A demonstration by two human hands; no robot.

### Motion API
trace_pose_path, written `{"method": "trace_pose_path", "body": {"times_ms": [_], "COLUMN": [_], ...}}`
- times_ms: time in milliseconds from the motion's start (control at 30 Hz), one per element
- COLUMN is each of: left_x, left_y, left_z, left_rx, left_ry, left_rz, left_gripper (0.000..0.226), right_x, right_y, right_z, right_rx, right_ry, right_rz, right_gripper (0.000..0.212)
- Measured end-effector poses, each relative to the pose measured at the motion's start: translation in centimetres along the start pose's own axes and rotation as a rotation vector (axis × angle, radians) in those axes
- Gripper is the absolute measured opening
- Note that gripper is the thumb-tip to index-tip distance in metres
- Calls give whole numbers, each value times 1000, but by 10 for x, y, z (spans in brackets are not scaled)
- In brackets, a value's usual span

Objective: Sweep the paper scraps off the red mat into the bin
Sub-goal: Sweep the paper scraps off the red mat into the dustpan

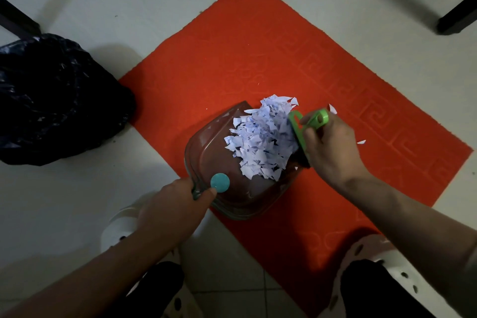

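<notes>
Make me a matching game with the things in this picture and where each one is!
Things:
1. green brush
2. dustpan
3. black bin bag
4. paper scraps

Places:
A. piled in the mouth of the dustpan
B. on the floor tiles, left of the red mat
C. held by its handle in the left hand
D. gripped in the right hand

Pairs: 1-D, 2-C, 3-B, 4-A
</notes>
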State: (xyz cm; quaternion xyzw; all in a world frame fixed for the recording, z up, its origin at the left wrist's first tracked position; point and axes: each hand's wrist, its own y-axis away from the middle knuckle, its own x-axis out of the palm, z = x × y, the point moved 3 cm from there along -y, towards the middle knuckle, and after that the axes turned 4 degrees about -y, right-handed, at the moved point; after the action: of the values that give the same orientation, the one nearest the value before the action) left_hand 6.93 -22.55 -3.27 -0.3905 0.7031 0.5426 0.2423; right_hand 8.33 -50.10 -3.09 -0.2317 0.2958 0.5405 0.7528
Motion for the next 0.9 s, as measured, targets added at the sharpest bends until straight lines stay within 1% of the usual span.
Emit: {"method": "trace_pose_path", "body": {"times_ms": [33,100,200,300,400,500,567,733,900], "left_x": [-1,-1,-1,1,3,3,4,7,6], "left_y": [0,1,2,2,2,2,1,-1,1], "left_z": [0,0,-1,-1,0,1,2,5,6], "left_rx": [-2,-11,-11,-11,-5,-6,-7,-10,-18], "left_ry": [7,22,30,22,7,-7,-13,-15,4], "left_rz": [2,-1,-13,-8,-12,-20,-30,-23,-26], "left_gripper": [35,36,37,38,38,38,39,40,40], "right_x": [2,-1,-15,-24,-19,-6,-2,-18,-31], "right_y": [3,6,-1,-7,-1,10,11,3,2], "right_z": [5,11,5,-6,-2,12,17,10,-5], "right_rx": [10,34,23,51,67,54,43,79,146], "right_ry": [-49,-126,-92,-30,-16,-129,-171,-155,-134], "right_rz": [21,35,-36,-82,-39,82,105,14,-22], "right_gripper": [40,43,43,52,58,51,42,22,20]}}
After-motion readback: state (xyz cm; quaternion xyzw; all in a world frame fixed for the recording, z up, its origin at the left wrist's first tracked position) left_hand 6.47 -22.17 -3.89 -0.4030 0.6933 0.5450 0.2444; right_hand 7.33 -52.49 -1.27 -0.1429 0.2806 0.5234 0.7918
